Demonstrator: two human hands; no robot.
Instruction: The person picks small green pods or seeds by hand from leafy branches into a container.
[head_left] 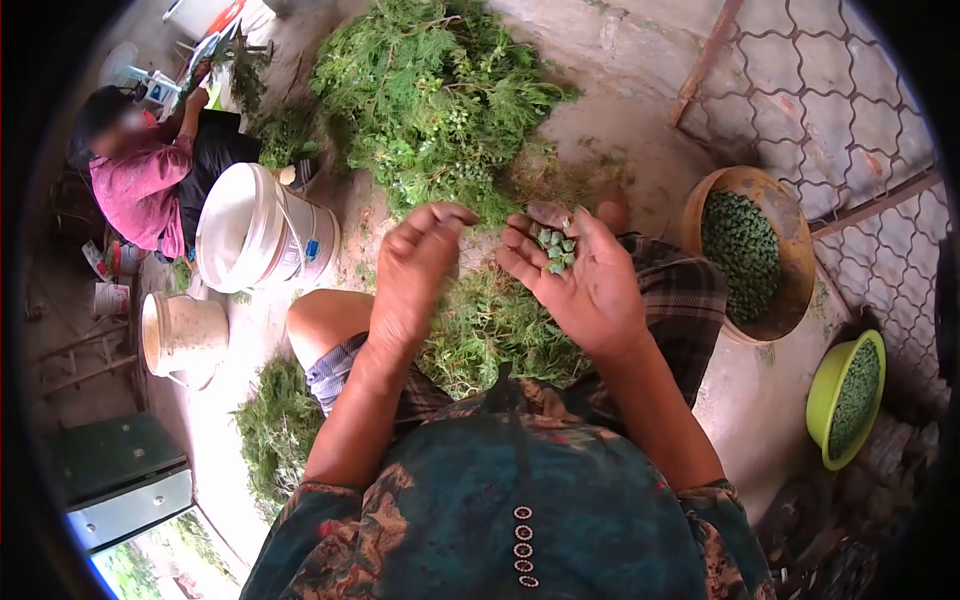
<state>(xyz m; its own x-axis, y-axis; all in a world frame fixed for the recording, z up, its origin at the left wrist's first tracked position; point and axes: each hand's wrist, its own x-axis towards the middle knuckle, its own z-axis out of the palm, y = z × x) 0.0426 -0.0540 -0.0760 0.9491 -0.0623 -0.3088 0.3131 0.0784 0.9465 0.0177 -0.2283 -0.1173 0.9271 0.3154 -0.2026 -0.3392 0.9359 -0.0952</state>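
My right hand (590, 282) is cupped palm up, with several small green seed cones (556, 250) lying in its palm and against the curled fingers. To its left, my left hand (408, 268) is raised, slightly blurred, its fingers curled together. Whatever might be between those fingertips I cannot make out. Apart from each other, both hands hover over a pile of feathery green evergreen sprigs (490, 325) between my legs. Beyond them spreads a larger heap of leafy evergreen branches (425, 95) bearing pale green cones.
At right stand a tan bucket (693, 215) and a lime-green basin (822, 395), both holding green cones. A large white bucket (318, 235) and a smaller pail (190, 335) are on the left. Behind them sits a person in pink (145, 190). Wire mesh (800, 75) borders the right.
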